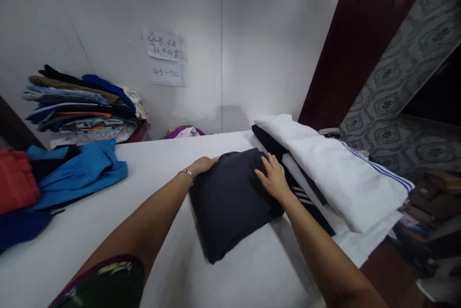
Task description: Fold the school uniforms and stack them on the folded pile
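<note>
A folded dark grey garment [234, 197] lies on the white table in front of me. At its far left corner rests my left hand [204, 165], a bracelet at the wrist. The part of its fingers that shows is stretched out along the cloth; the rest is hidden. My right hand [273, 177] lies on the garment's right side, its fingers spread and pressing lightly on the cloth. Just right of that hand is a stack of folded clothes, topped by a white garment [320, 169] with blue stripes. A black piece with white stripes [306, 200] sticks out below it.
At the back left stands a tall pile of folded clothes [86, 104]. Loose blue clothing [82, 166] and a red garment [16, 181] lie on the left of the white table [151, 241]. Handwritten paper signs [167, 53] hang on the wall. Boxes [432, 197] stand lower right.
</note>
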`<action>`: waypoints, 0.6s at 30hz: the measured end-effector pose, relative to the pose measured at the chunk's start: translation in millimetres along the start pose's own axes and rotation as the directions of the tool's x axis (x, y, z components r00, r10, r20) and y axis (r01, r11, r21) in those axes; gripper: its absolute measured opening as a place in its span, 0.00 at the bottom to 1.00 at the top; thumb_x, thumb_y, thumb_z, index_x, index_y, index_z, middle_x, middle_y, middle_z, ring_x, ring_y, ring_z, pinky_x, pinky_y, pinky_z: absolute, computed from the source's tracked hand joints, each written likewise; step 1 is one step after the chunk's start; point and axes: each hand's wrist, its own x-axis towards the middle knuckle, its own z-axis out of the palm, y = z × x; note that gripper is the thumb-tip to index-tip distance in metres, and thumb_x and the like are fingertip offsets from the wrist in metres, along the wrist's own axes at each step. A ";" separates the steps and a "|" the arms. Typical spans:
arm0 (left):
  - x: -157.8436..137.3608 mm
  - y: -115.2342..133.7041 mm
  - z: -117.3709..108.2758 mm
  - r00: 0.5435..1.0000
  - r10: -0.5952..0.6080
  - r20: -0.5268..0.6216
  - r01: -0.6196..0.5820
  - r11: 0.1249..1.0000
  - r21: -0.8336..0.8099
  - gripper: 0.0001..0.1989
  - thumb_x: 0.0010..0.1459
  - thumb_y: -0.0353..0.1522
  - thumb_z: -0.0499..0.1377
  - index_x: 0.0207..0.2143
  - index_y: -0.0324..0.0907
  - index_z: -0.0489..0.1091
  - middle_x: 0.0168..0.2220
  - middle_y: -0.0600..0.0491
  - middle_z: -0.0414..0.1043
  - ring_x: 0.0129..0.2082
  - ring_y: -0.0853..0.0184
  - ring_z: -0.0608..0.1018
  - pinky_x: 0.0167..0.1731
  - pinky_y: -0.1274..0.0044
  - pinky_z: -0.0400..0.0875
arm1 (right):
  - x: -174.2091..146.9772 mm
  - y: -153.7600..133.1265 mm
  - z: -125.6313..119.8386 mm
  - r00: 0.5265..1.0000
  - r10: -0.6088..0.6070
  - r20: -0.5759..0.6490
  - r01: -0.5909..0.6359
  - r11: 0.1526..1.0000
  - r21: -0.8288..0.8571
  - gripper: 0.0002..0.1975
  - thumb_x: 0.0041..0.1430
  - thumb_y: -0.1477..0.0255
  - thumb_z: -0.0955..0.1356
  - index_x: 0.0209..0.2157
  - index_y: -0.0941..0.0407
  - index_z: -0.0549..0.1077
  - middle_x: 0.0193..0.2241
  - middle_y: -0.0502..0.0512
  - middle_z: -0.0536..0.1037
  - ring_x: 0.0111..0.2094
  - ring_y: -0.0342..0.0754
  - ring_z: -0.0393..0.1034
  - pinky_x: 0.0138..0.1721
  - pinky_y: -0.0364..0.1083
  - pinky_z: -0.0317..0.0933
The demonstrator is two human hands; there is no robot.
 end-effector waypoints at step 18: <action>30.6 20.7 33.4 0.992 0.054 0.114 -0.052 0.998 -0.021 0.46 0.48 0.60 0.52 0.59 0.37 0.62 0.59 0.37 0.64 0.57 0.48 0.69 0.53 0.66 0.63 | 5.6 27.0 43.2 0.930 0.229 0.287 -0.207 0.973 -0.106 0.34 0.65 0.51 0.54 0.64 0.57 0.58 0.65 0.61 0.56 0.66 0.56 0.44 0.64 0.59 0.36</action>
